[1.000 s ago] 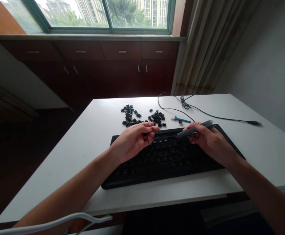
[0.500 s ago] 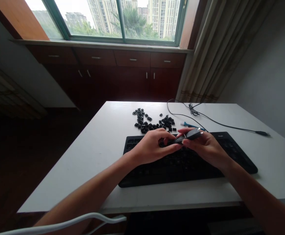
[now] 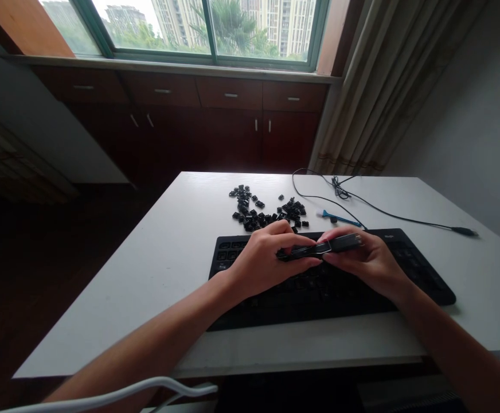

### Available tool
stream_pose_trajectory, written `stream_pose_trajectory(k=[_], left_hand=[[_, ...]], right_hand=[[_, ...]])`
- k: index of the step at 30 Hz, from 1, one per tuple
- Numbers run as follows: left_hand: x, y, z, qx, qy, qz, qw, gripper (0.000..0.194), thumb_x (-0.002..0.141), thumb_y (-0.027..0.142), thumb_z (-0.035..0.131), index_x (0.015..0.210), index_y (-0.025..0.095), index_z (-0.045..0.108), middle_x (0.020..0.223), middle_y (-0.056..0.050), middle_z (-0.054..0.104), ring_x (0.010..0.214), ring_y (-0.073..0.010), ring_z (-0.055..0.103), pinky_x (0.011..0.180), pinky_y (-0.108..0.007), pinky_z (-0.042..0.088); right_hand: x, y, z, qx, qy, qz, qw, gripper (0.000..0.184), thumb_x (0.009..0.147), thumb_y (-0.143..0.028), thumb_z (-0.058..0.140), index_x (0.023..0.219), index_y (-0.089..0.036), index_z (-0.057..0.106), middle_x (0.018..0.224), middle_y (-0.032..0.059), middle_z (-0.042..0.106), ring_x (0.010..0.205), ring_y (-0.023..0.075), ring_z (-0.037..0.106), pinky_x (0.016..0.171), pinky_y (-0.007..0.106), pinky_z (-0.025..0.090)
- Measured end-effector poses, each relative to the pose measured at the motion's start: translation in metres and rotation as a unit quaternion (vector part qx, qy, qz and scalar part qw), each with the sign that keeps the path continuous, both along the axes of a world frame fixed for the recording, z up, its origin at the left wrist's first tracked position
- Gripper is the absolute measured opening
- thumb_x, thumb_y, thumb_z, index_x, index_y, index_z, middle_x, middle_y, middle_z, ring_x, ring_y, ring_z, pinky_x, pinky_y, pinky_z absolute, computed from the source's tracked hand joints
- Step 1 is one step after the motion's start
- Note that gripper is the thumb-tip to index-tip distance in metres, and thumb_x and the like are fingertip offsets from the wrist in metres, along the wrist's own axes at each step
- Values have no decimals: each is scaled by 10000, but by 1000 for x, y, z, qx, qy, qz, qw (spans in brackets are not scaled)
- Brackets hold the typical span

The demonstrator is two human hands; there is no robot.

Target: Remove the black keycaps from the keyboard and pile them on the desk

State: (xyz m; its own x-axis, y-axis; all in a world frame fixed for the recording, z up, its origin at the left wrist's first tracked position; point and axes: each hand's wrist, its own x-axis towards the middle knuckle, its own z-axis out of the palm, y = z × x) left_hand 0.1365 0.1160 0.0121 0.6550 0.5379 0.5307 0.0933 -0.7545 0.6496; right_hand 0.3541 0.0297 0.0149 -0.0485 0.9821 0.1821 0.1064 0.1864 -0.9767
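Note:
Above a black keyboard, a slim black bar-shaped piece with a thin bright wire across its middle is held in both hands. My left hand is closed, thumb and fingers pinching the piece's left part. Closed round the right part is my right hand, its fingertips close to the wire and beside those of the left. What kind of piece it is, I cannot make out. The hands hide much of the keyboard's middle; at its upper left, sockets without caps show. Loose black keycaps lie in a pile just behind the keyboard.
A blue brush with pale bristles lies behind the right hand. The keyboard's black cable loops across the white table to a plug at the right. A white tube-like cable crosses the near left, in front of my forearm.
The black piece has turned in my hands to lie flatter, and more of its length shows. My right fingers have shifted slightly along it. The camera view has tilted down a little.

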Motion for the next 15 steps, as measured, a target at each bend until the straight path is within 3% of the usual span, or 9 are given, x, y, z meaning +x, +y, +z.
stream_pose_trajectory(k=[4,7,11,15], left_hand=[[1,-2,3,-24,-8,-12,1000,221,834,344,758,1020,224,749,780,11,509,650,-86,478,592,-220,422],[2,-4,7,-84,-25,-5,996,157,846,315,738,932,191,695,713,31,487,618,-82,442,561,-210,397],[2,-7,13,-189,-46,-17,981,197,848,324,735,907,172,623,749,17,576,613,-73,479,533,-192,398],[2,-8,17,-216,-15,-45,975,196,845,333,740,875,165,643,806,-9,638,620,-69,489,517,-189,371]], right_hand=[[2,-4,0,8,-28,7,1000,276,807,-229,780,1071,-272,712,1101,47,687,1041,228,652,837,331,584],[4,-7,3,17,-32,-13,999,243,808,-234,781,1038,-281,719,1078,48,667,1040,228,627,813,325,568],[2,-10,6,17,65,-27,997,135,861,-251,727,988,-276,689,992,27,618,902,165,592,778,288,529],[-4,-13,8,22,134,-5,991,106,897,-276,674,1000,-277,648,1002,16,580,827,141,565,724,274,519]])
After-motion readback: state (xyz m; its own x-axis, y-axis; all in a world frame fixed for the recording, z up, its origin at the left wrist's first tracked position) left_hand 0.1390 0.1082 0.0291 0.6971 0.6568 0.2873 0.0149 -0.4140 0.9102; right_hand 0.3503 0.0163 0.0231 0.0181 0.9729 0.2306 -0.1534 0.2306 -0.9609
